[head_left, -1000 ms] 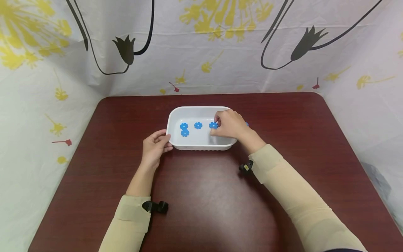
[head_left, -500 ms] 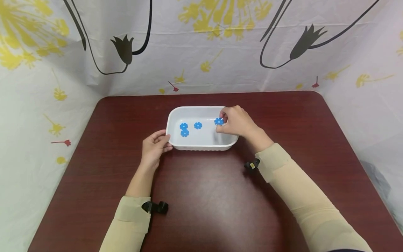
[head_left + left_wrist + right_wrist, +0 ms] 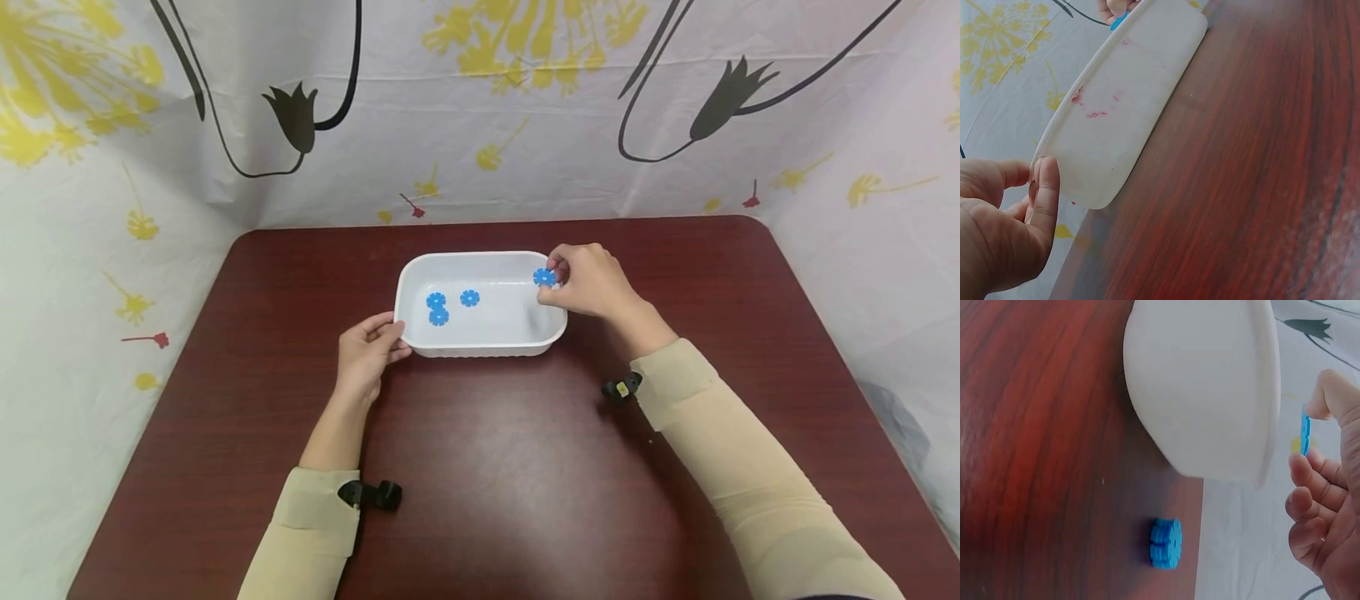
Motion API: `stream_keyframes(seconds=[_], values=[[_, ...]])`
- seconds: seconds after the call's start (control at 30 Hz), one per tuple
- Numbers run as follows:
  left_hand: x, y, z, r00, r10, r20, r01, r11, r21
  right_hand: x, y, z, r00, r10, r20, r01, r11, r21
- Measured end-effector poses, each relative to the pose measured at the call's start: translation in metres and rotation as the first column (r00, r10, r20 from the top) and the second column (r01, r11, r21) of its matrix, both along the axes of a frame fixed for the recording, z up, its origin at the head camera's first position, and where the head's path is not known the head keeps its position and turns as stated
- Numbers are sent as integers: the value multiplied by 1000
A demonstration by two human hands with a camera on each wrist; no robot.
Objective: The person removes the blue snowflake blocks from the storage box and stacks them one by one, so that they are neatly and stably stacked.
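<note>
A white tray stands on the table, with several blue notched discs lying in its left half. The left hand grips the tray's left end between thumb and fingers. Over the tray's back right corner, the right hand pinches one blue disc by its edge; in the right wrist view this disc stands on edge between thumb and fingertip. On the table beyond the tray's end, a small stack of blue discs shows in the right wrist view.
The dark red table has rounded back corners. A white cloth printed with yellow and dark flowers hangs behind and at both sides. Black wrist cameras sit at both beige sleeves.
The right hand has lifted a disc from the tray and moved right and back with it, to the tray's back right corner. The left hand has stayed at the tray's end.
</note>
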State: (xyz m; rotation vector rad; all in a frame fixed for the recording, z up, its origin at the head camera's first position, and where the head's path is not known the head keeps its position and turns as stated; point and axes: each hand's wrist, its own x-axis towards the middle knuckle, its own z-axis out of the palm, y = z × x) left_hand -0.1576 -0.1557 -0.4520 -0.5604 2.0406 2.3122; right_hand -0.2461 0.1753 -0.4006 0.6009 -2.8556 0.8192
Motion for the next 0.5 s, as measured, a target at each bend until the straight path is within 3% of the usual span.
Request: stream_keyframes(seconds=[0.5], values=[[1, -1, 2, 1000, 15, 10, -15, 1000, -12, -4, 30, -4, 999, -47, -1, 47, 999, 25]])
